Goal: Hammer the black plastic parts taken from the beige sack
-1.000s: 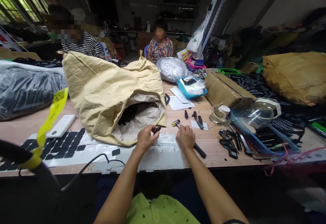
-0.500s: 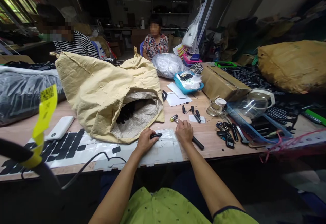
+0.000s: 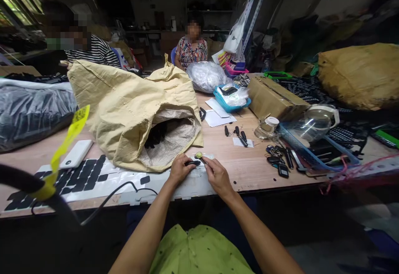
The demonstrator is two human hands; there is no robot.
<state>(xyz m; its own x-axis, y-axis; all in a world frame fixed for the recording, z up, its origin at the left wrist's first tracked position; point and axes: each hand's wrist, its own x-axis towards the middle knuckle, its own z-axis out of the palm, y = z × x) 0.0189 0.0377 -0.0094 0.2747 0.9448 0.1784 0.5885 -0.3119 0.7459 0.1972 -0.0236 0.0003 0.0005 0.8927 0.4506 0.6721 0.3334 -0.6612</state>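
Observation:
My left hand (image 3: 180, 169) lies on the pale sheet (image 3: 174, 191) at the table's front edge, its fingers closed on a small black piece (image 3: 193, 163) that points to the right. In my right hand (image 3: 218, 177) is a small hammer with a yellowish face (image 3: 198, 155). The hammer's head is close by the black piece, and I cannot tell whether they touch. Most of its handle is hidden by the right hand. Just beyond my left hand, a cream cloth sack (image 3: 124, 108) lies with its mouth towards me, dark items (image 3: 156, 136) inside.
Several black pieces (image 3: 237, 133) lie ahead on the right, near keys (image 3: 276, 153) and a blue basket (image 3: 336, 162). A cardboard box (image 3: 276, 97) and a glass jar (image 3: 267, 128) stand behind. At left are a white power bank (image 3: 77, 153) and a yellow-tagged bar (image 3: 46, 191). Two people sit across.
My right hand has picked the hammer up off the table and brought it left, its head now by the black piece. My left hand keeps its hold; the view has shifted slightly.

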